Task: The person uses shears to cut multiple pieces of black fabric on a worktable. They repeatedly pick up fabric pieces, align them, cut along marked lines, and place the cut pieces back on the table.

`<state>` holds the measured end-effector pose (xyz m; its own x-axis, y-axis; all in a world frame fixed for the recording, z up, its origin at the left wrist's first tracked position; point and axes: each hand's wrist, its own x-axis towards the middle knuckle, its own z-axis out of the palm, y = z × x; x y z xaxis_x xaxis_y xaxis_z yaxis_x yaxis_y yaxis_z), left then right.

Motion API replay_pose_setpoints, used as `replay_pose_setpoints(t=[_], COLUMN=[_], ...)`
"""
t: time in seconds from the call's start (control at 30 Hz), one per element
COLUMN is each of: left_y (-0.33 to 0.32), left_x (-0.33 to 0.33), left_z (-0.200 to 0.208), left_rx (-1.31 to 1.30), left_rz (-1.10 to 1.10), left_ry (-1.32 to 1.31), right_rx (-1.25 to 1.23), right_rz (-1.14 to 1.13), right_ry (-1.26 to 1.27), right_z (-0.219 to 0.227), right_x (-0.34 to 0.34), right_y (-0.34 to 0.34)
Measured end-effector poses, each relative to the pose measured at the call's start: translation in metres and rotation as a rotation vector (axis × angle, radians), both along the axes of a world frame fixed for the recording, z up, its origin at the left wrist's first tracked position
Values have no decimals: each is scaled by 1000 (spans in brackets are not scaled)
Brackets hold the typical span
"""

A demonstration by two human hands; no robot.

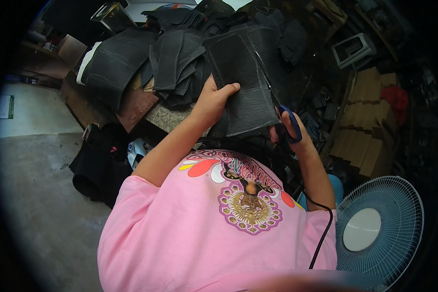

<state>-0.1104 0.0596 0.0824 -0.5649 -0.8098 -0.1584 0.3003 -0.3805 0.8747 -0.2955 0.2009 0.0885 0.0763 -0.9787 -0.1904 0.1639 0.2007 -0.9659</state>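
My left hand point(214, 100) is closed on the left edge of a black leather-like sheet point(246, 92), its thumb lying on top. Pale lines run along the sheet's edges. Scissors point(289, 124) with dark blue handles are in my right hand point(299, 134), whose fingers go through the loops. Their slim blades run up along the sheet's right side, parted around its edge. Some fingers of my right hand are hidden under the handles and the sheet.
Black cut pieces point(177, 61) lie piled on the table ahead, beside a larger black sheet point(117, 61). A metal tin point(113, 17) stands at the back left. At right are stacked brown cardboard pieces point(362, 124), a grey plastic stool point(353, 51) and a fan point(382, 233) close by my right arm.
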Motion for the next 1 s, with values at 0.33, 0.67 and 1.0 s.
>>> replay_pose_setpoints(t=[0.33, 0.67, 1.0], left_y=[7, 9, 11], left_x=[5, 9, 27], left_z=[3, -12, 0], left_rx=[36, -80, -498], left_rz=[-157, -256, -93], left_ry=[-64, -215, -225], right_rx=[4, 136, -20], right_rz=[-81, -72, 41], right_ry=[35, 8, -263], right_z=[-10, -30, -6], right_x=[0, 5, 11], right_y=[-13, -33, -14])
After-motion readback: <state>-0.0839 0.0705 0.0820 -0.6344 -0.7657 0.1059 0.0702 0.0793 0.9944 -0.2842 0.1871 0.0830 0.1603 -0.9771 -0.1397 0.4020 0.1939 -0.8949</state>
